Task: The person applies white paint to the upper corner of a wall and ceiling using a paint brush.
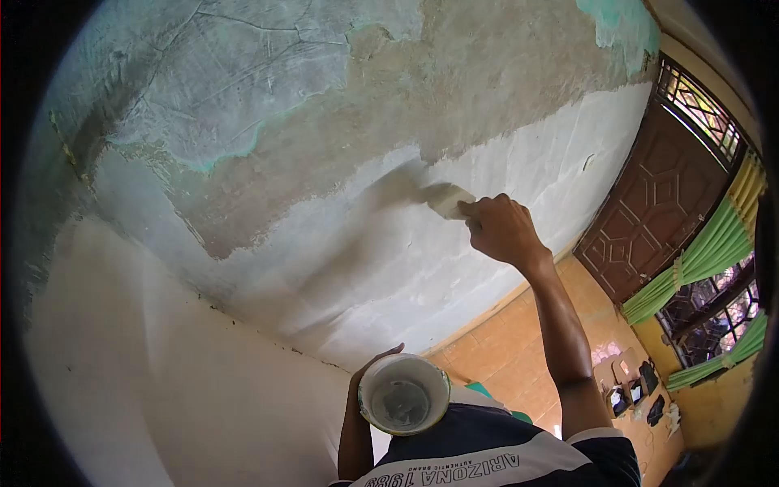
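Note:
My right hand (505, 231) is closed round the handle of a putty knife (447, 200), whose wide pale blade lies against the wall (389, 235) at the upper edge of a white-coated band. Above that band the wall is bare grey-brown, with old bluish paint higher up. At my chest, my left hand (355, 394) is wrapped round the side of a small white bucket (445, 381), its thumb along the rim. Some whitish paste sits low inside the bucket. Most of the left hand's fingers are hidden behind it.
A second, white wall (105, 341) meets the worked wall in a corner at the left. To the right are a brown panelled door (641, 203), green curtains (706, 252) and a barred window. Flattened cardboard (621, 369) with dark items lies on the orange tiled floor (503, 341).

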`<state>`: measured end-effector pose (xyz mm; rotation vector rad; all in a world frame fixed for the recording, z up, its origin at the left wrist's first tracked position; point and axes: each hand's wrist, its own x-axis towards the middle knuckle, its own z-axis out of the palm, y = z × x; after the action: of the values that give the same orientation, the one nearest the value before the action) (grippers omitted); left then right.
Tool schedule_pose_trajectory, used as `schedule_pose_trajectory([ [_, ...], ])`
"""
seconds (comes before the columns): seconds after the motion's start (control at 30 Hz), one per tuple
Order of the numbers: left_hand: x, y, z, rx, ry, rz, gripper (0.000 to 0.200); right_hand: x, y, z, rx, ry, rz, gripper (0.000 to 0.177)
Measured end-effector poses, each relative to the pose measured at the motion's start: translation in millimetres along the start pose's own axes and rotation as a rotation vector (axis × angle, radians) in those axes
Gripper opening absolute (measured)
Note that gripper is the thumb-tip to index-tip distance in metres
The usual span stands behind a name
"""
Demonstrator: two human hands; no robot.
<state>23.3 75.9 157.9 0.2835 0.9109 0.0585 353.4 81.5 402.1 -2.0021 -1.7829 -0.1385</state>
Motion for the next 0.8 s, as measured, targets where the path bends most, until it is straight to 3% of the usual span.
schedule_pose_trajectory([
  [0.03, 6, -1, -5, 0.014, 0.019, -0.003, 0.042, 4, -2, -5, -0.008, -0.035, 0.017, 0.038],
  [0.2, -3, -4, 4, 0.062, 0.012, -0.020, 0.045, 15, -24, -47, 0.190, 0.240, -0.112, 0.038],
  [0.27, -15, -6, 14, 0.091, 0.111, 0.104, 0.044, 16, -30, -53, 0.213, 0.324, -0.126, 0.038],
  [0.33, 6, -7, -8, 0.061, 0.123, 0.063, 0.044, 15, -41, -57, 0.265, 0.457, -0.095, 0.038],
  [0.43, 12, -9, -19, 0.021, 0.118, -0.006, 0.045, 12, -40, -45, 0.249, 0.467, -0.112, 0.038],
  [0.6, 0, -6, -9, 0.035, 0.177, 0.026, 0.045, 9, -33, -15, 0.076, 0.247, -0.070, 0.035],
  [0.7, 4, -9, -13, 0.024, 0.098, -0.033, 0.045, 1, -31, -27, -0.011, 0.110, -0.016, 0.035],
  [0.77, 8, -17, -14, 0.040, 0.285, 0.173, 0.047, 1, -37, -46, -0.022, -0.001, -0.006, 0.033],
  [0.8, 11, -14, -17, 0.040, 0.285, 0.176, 0.047, 5, -35, -46, -0.022, 0.002, -0.008, 0.033],
])
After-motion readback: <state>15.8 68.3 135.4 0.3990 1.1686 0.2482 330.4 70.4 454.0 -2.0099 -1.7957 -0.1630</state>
